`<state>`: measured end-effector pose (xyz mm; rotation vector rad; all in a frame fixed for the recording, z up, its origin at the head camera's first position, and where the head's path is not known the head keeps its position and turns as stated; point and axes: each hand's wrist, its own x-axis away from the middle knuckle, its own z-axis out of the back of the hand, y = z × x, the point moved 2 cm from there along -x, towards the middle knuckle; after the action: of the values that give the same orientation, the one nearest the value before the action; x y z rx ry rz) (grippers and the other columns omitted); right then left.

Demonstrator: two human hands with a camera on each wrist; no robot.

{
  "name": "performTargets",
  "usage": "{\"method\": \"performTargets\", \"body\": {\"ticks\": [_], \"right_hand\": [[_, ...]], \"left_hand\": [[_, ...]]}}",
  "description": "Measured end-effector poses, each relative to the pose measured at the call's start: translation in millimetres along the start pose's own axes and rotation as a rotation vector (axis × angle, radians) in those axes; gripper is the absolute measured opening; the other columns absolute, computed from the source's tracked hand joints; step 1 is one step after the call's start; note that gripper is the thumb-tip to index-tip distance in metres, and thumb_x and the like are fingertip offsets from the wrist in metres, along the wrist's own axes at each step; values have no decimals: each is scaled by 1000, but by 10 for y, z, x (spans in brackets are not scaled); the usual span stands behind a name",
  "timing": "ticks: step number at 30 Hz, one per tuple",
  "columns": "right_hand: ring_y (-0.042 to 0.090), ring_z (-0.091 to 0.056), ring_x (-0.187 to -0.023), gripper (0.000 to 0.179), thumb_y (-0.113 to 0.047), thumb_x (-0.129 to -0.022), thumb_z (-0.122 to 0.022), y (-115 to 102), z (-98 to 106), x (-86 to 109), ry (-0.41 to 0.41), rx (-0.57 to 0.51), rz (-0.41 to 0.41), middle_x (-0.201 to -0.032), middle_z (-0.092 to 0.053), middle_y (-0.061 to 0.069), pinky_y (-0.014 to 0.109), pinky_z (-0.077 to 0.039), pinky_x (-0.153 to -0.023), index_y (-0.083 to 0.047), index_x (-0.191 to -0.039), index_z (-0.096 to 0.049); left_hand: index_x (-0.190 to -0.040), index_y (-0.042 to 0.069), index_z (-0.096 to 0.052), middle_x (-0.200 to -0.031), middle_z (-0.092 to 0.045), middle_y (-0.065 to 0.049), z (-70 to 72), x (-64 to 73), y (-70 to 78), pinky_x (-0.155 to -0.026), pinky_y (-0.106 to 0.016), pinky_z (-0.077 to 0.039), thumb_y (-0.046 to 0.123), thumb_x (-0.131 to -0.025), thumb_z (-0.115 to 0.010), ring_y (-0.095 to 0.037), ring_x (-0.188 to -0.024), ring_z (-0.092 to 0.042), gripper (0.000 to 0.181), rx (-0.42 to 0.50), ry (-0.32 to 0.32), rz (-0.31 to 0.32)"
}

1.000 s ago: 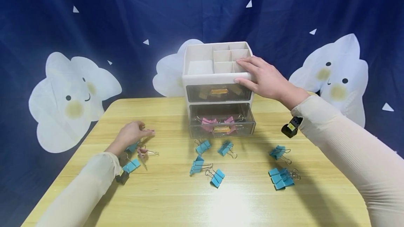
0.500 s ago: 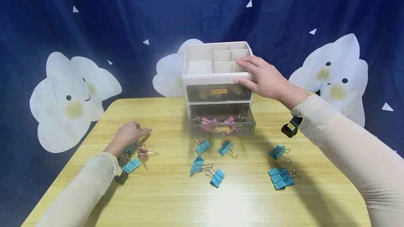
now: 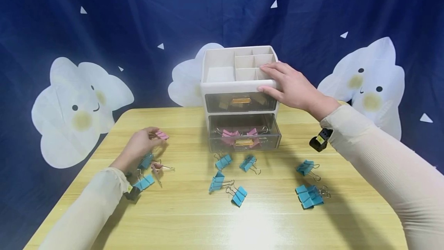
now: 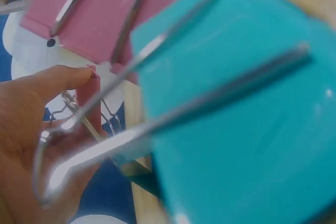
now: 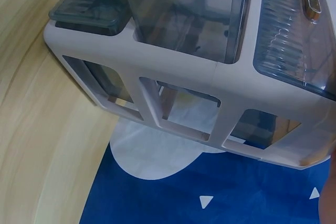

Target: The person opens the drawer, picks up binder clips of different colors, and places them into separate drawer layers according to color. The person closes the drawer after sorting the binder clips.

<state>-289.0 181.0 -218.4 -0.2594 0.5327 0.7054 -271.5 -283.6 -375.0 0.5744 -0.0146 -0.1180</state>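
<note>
My left hand [image 3: 136, 146] pinches a pink binder clip [image 3: 162, 135] above the table's left side. In the left wrist view, thumb and fingers hold this clip [image 4: 89, 100] by its edges, partly behind a blue clip's wire handles. Below the hand lie blue binder clips [image 3: 143, 182] and another pink clip [image 3: 157, 167]. My right hand [image 3: 295, 88] rests on the front right corner of a white drawer organizer [image 3: 239, 86], fingers laid over the top and thumb on the front. Its lower clear drawer [image 3: 244, 147] is pulled out and contains pink binder clips [image 3: 230, 137].
Several blue binder clips [image 3: 223, 161] lie in front of the organizer, and more blue clips [image 3: 308, 196] lie to the right. The organizer's upper drawer [image 3: 256, 102] is closed. A blue curtain [image 3: 152, 10] with cloud figures hangs behind the wooden table [image 3: 187, 219].
My left hand has shifted slightly up and to the left, and the pink clip it holds has turned so its flat side shows. The right hand has stayed on the organizer.
</note>
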Motion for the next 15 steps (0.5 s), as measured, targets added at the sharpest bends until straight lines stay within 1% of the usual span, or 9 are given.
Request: {"method": "performTargets", "body": {"ticks": [6,10,15], "right_hand": [[32,-45,-127,58,-33,-92,-68,3,2,4,11,0,13,-137,-51,14,51,-39,-104,-1,-138,-53],[32,-45,-127,58,-33,-92,-69,7,-1,5,13,-1,14,-137,-51,14,50,-39,-104,-1,-138,-53],[32,-44,-128,59,-34,-92,-69,6,-3,5,13,-1,12,-137,-51,14,50,-38,-105,-1,-138,-53]], "left_hand": [[-143,-2,-44,-134,-54,-26,52,12,82,-98,-54,-44,40,-89,-70,-43,-121,-52,73,31,1,2],[-141,1,-47,-133,-56,-23,82,13,156,-100,-54,-43,42,-88,-71,-41,-121,-52,71,41,17,-18],[-140,0,-49,-130,-58,-23,99,32,299,-100,-52,-43,41,-87,-73,-41,-120,-54,71,74,32,-73]]}}
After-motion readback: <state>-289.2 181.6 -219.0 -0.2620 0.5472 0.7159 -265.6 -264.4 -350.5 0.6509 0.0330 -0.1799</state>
